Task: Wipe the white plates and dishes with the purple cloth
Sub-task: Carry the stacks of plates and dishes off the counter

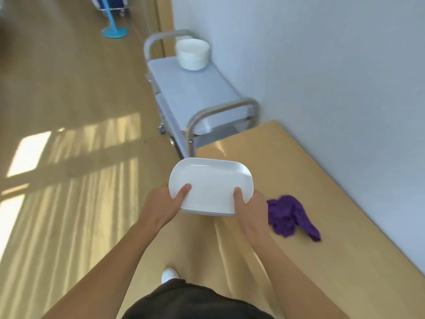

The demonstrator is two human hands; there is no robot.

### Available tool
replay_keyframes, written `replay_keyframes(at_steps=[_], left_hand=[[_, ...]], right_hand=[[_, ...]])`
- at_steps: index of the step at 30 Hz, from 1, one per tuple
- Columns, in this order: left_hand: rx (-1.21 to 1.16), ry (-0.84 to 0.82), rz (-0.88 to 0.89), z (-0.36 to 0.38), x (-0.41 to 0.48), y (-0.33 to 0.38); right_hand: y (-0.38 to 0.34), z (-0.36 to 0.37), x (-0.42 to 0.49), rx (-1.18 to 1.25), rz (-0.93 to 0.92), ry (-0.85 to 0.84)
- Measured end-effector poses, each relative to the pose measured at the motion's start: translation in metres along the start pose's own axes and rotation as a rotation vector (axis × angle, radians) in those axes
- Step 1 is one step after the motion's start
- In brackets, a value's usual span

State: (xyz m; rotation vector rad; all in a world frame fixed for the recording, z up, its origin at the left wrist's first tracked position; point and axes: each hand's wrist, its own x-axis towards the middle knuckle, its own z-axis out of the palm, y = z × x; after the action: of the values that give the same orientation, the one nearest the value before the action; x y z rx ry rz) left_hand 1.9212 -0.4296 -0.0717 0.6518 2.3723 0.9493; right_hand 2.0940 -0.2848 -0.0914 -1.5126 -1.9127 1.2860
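I hold a small stack of white rectangular plates above the near edge of the wooden table. My left hand grips its left side, thumb on top. My right hand grips the right side, thumb on top as well. The purple cloth lies crumpled on the table just right of my right hand, touched by neither hand. A stack of white bowls stands on the far end of a cart.
A steel cart with a pale top and tube handles stands beyond the table against the white wall. The wooden floor stretches to the left, with a blue stand far away. My white shoe shows below.
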Motion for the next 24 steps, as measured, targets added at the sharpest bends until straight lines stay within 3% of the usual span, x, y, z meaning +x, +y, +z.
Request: replay_keyframes(at_steps=[9,12,16,24], left_hand=[[0.0,0.15,-0.168,-0.14,0.076,-0.089],[-0.018,0.17,-0.196,-0.164,0.111,-0.1],[0.006,0.172,-0.194,-0.185,0.183,-0.1],[0.037,0.145,-0.106,-0.205,0.359,-0.049]], right_hand=[[-0.119,0.153,0.021,-0.082,-0.147,-0.275],[-0.143,0.194,0.051,-0.168,-0.182,-0.26],[-0.171,0.24,0.105,-0.084,-0.17,-0.273],[-0.236,0.288,0.254,-0.044,-0.163,-0.198]])
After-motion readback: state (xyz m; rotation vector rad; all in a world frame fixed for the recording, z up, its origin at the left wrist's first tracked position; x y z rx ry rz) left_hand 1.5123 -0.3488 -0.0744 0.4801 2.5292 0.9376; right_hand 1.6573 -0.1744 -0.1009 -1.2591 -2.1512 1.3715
